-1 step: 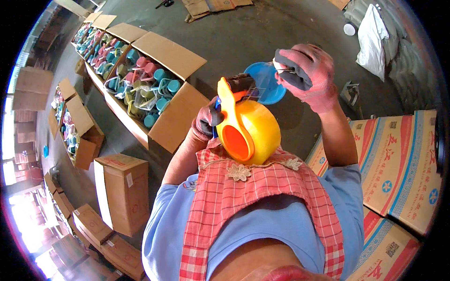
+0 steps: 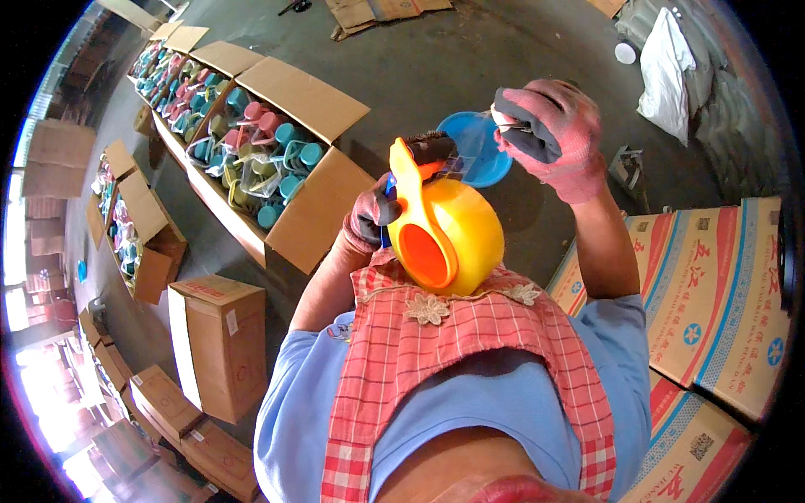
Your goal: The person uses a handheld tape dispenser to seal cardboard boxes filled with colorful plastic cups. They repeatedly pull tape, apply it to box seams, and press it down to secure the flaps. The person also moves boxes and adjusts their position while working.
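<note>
My left hand point(image 2: 371, 220), in a dark-palmed glove, is closed round the handle of a yellow plastic dipper point(image 2: 470, 239) with an orange round opening facing me. A blue strip point(image 2: 386, 237) shows beside its fingers. At the dipper's far end is a dark bristly piece point(image 2: 429, 149), partly hidden by the yellow handle; whether it is joined to the dipper I cannot tell. My right hand point(image 2: 549, 138), in a red and grey glove, is raised to the right with thumb and fingers pinched on something small and pale point(image 2: 503, 119). A blue round basin point(image 2: 490, 159) shows behind, between the hands.
Open cardboard cartons point(image 2: 314, 210) full of blue, pink and olive plastic dippers line the left. Closed brown boxes point(image 2: 220, 344) stand nearer. Printed cartons point(image 2: 713, 285) are stacked at my right. A white sack point(image 2: 667, 67) lies far right, and flattened cardboard point(image 2: 381, 12) on the floor ahead.
My right hand has shifted very slightly to the right. The yellow dipper has barely moved in my left hand.
</note>
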`<state>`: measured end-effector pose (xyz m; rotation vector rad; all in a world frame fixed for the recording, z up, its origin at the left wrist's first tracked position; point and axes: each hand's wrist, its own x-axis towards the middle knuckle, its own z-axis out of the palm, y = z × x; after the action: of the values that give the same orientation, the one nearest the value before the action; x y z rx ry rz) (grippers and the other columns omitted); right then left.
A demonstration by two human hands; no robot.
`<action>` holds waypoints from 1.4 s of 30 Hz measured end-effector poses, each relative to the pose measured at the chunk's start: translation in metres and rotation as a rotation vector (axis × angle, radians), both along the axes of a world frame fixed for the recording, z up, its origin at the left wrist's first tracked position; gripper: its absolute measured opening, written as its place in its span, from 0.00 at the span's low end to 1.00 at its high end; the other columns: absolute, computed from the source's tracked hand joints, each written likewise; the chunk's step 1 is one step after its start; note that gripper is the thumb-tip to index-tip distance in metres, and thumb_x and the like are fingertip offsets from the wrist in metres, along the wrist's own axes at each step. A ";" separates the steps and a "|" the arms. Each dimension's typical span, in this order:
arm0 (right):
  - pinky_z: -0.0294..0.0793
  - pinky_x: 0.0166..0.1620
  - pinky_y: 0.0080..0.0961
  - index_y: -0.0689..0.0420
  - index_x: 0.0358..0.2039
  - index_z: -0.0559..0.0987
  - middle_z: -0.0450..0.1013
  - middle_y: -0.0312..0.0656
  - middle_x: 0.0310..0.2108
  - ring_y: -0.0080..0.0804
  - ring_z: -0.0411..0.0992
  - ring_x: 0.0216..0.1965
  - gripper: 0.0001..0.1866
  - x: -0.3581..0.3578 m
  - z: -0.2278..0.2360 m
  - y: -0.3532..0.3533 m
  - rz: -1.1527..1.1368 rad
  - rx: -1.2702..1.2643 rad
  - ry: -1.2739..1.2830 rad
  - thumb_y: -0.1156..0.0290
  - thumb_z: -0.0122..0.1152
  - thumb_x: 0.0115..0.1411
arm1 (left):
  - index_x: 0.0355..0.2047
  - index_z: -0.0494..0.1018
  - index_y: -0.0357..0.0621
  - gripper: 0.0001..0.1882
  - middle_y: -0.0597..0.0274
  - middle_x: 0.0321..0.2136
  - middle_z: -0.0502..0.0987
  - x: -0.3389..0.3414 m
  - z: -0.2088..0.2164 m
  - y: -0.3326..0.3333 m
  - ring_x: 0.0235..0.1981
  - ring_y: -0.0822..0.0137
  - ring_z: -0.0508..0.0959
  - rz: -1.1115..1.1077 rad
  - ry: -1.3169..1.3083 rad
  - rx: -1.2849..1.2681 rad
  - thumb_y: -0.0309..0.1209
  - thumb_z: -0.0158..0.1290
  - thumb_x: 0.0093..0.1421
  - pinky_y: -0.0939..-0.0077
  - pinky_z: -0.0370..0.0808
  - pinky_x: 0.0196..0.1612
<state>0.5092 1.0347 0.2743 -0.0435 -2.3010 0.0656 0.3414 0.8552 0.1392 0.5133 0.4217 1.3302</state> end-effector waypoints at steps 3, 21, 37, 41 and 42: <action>0.71 0.32 0.31 0.50 0.34 0.74 0.70 0.38 0.29 0.37 0.70 0.28 0.24 0.000 0.003 0.000 -0.008 0.031 0.025 0.66 0.69 0.31 | 0.55 0.54 0.36 0.47 0.50 0.50 0.64 -0.005 -0.006 -0.002 0.50 0.56 0.67 -0.021 -0.040 0.001 0.38 0.65 0.37 0.65 0.62 0.54; 0.71 0.31 0.28 0.52 0.32 0.75 0.71 0.39 0.27 0.37 0.71 0.27 0.23 0.004 0.028 -0.005 -0.085 0.043 0.116 0.68 0.70 0.31 | 0.56 0.52 0.36 0.54 0.55 0.51 0.64 0.000 0.049 -0.001 0.49 0.66 0.66 0.047 0.085 0.120 0.33 0.70 0.30 0.74 0.61 0.53; 0.71 0.29 0.27 0.52 0.31 0.75 0.71 0.38 0.25 0.36 0.72 0.26 0.21 -0.002 0.037 -0.010 -0.113 0.041 0.237 0.70 0.70 0.32 | 0.49 0.61 0.36 0.47 0.61 0.41 0.71 0.005 0.044 -0.006 0.39 0.73 0.72 0.021 0.123 0.167 0.36 0.71 0.27 0.80 0.67 0.46; 0.71 0.28 0.26 0.53 0.32 0.74 0.71 0.37 0.25 0.36 0.72 0.26 0.21 -0.001 0.046 -0.002 -0.059 0.035 0.216 0.72 0.69 0.34 | 0.47 0.62 0.33 0.42 0.58 0.40 0.72 0.001 0.042 -0.002 0.40 0.71 0.73 -0.041 0.028 0.167 0.34 0.69 0.32 0.78 0.69 0.47; 0.72 0.29 0.26 0.53 0.32 0.74 0.72 0.37 0.25 0.36 0.72 0.26 0.20 -0.002 0.045 0.000 -0.046 0.011 0.221 0.72 0.69 0.34 | 0.48 0.62 0.33 0.42 0.58 0.41 0.72 0.003 0.043 0.001 0.40 0.71 0.73 -0.054 -0.014 0.147 0.34 0.69 0.32 0.77 0.69 0.47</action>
<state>0.5074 1.0351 0.3197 -0.0797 -2.0787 0.0325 0.3447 0.8558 0.1825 0.6327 0.2978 1.3181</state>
